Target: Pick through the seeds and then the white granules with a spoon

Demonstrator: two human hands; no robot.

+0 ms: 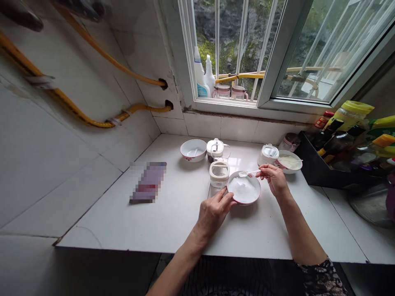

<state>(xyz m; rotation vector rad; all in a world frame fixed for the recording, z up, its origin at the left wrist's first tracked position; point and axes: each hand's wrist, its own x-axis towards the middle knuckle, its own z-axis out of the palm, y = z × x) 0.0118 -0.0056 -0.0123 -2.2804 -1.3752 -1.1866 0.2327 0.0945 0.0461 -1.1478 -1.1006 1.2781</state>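
A bowl of white powder [244,190] stands on the white counter, its left rim gripped by my left hand [214,209]. My right hand [274,179] pinches the handle of a small white spoon [243,174], whose head is over the bowl's back edge. Just left of that bowl is a square clear jar [219,173] with a closed lid. Behind it stands a jar with dark contents [215,150]. Another bowl [193,150], with a spoon inside, is at the back left. To the right are a white-lidded jar [269,154] and a bowl of pale contents [289,162] with a spoon.
A black bin [317,168] full of bottles stands at the right, by a jar with a dark lid [290,142]. A blurred flat object [148,183] lies on the left of the counter [117,222]. Behind is a barred window; yellow pipes [92,121] run along the left wall.
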